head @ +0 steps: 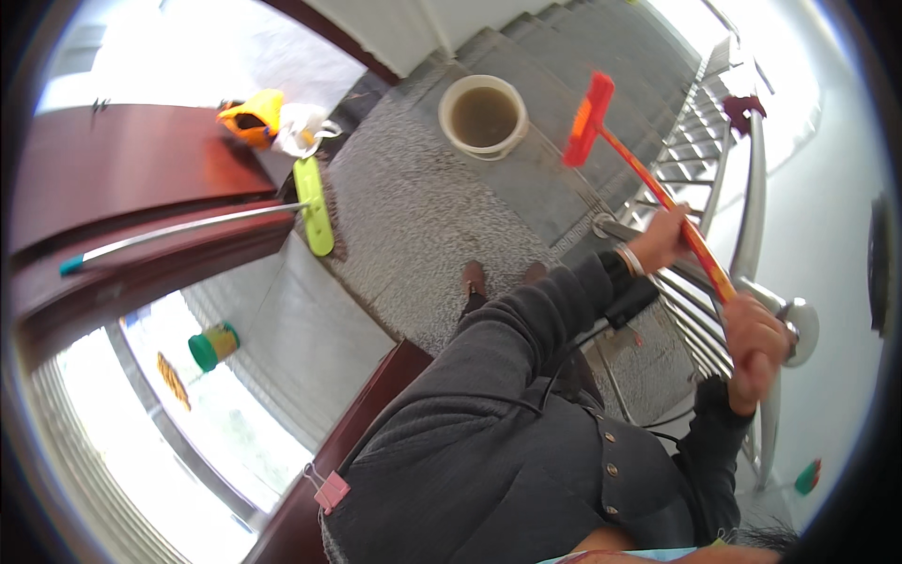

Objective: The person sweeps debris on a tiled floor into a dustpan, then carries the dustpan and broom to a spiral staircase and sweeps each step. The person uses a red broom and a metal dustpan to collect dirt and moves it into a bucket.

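I hold a long-handled floor brush by its red and orange pole (641,173). My left hand (659,240) wraps around the middle of the pole, a pale band at its wrist. Lower down, my right hand (757,345) is closed around the end of the pole, close to the stainless-steel handrail post. The red brush head (590,120) is raised at the far end, slightly blurred, to the right of a white bucket (523,130). Murky brown water (485,117) fills much of that bucket, which stands on the grey landing.
A staircase (557,63) adjoins the bucket, with a metal railing (750,190) on the right bearing a maroon cloth (743,113). At left, a lime-green flat mop (314,211) rests by a dark red door (141,162), beside an orange bag (261,113) and white bag (299,130).
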`<state>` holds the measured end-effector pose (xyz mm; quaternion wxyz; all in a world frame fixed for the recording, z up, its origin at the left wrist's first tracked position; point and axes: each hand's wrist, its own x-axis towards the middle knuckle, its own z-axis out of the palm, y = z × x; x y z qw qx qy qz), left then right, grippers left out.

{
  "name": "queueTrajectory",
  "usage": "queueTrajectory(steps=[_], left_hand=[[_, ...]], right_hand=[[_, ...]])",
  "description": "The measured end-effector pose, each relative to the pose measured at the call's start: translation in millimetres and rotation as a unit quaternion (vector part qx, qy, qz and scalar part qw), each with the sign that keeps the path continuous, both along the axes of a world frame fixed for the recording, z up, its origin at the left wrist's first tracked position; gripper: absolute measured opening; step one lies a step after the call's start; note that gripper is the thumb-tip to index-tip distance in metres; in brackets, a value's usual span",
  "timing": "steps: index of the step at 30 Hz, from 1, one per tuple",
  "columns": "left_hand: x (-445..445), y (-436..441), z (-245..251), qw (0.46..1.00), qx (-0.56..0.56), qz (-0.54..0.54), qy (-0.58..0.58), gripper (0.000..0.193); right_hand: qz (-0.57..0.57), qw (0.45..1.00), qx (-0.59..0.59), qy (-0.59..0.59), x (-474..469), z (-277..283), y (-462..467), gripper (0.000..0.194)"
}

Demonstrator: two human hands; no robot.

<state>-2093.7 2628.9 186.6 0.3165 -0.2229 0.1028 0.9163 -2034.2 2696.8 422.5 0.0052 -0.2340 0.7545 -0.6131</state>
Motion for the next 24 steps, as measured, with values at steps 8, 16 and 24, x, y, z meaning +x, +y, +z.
queueTrajectory(steps=[8, 16, 24], left_hand=[[93.9, -78.7, 29.2, 0.985, -0.107, 0.106, -0.083, 0.031], [102.1, -266.8, -31.5, 0.879, -0.221, 0.376, -0.192, 0.017], [-17.4, -413.4, -100.7, 0.839, -0.285, 0.421, -0.196, 0.013]], right_hand=[[0.104, 0.962, -0.195, -0.158, -31.8, -11.5, -17.0, 0.040], [0.359, 0.886, -0.158, -0.248, -72.6, -98.7, -162.4, 0.025], [0.424, 0.863, -0.134, -0.242, -182.3, -161.6, -311.1, 0.022]])
